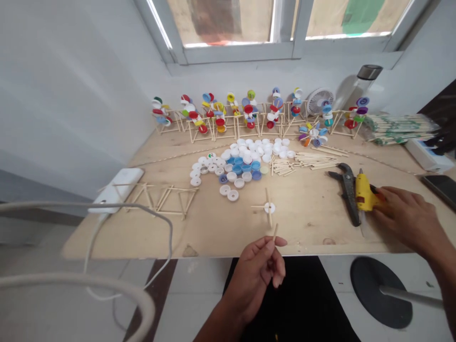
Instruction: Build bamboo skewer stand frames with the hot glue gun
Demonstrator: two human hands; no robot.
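Note:
Between the thumb and fingers of my left hand [261,266] is a short wooden stick [275,231], held upright near the table's front edge. Just beyond it, a white cap [270,208] lies on the table with three sticks reaching out from it. On the right, my right hand [404,216] has its fingers around the handle of a yellow glue gun [363,192]. Black-handled pliers [349,194] lie directly left of the glue gun. Loose sticks [315,160] and white bottle caps [247,156], with some blue ones among them, lie farther back.
Stick frames with colourful cap wheels [249,116] line the wall. A stick frame [160,199] and power strip [116,190] lie left, beside a looping cable [171,232]. A small fan [319,101], bottle [363,85], stick packs [399,126] and phone [441,190] are right.

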